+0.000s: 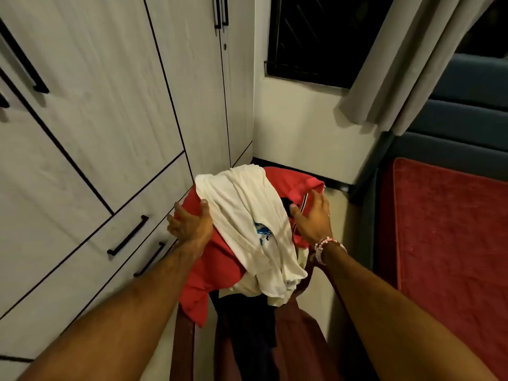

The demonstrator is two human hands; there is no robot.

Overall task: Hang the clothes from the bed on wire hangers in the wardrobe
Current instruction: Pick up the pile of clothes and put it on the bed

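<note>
A pile of clothes (247,232) is held up in front of me between both hands. A white T-shirt with a blue print (247,215) lies on top of a red shirt (217,265), and dark and maroon garments (247,325) hang below. My left hand (189,224) grips the pile's left side. My right hand (313,215) presses against its right side, by the red shirt's striped collar. The wardrobe (110,105) stands at the left with all its doors closed. No wire hangers are in view.
Two wardrobe drawers with black bar handles (127,235) sit low on the left. The bed with a red cover (450,243) and blue padded headboard (467,105) is at the right. A dark window (316,37) and grey curtain (398,64) are ahead.
</note>
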